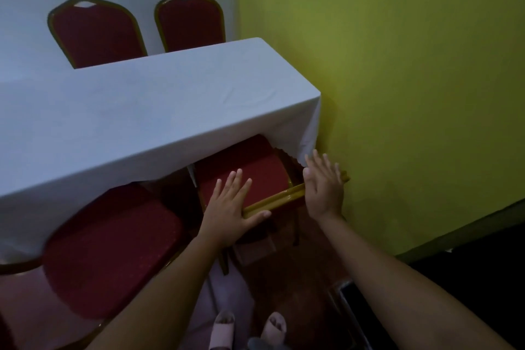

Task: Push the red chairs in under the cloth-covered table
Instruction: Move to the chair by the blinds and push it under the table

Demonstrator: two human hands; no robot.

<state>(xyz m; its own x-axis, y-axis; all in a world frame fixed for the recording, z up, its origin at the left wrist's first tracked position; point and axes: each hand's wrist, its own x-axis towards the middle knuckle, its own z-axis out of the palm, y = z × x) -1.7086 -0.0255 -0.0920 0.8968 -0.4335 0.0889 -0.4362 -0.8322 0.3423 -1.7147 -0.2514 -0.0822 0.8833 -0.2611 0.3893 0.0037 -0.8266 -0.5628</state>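
A table under a white cloth (147,111) runs across the view, its right end against a wall. At that end, a red chair with a gold frame (250,167) stands partly under the hanging cloth. My left hand (230,207) lies flat on its red padding and gold top rail, fingers spread, thumb along the rail. My right hand (324,187) presses flat on the rail's right end, fingers apart. A second red chair (113,250) to the left has its seat sticking out from under the cloth. Two more red chairs (96,34) (190,23) stand behind the table's far side.
A yellow-green wall (412,94) rises close on the right, right beside my right hand. My feet in pale slippers (224,327) stand behind the chair. A dark object with a metal edge (355,307) lies at the lower right. Another chair's frame (17,267) shows at the left edge.
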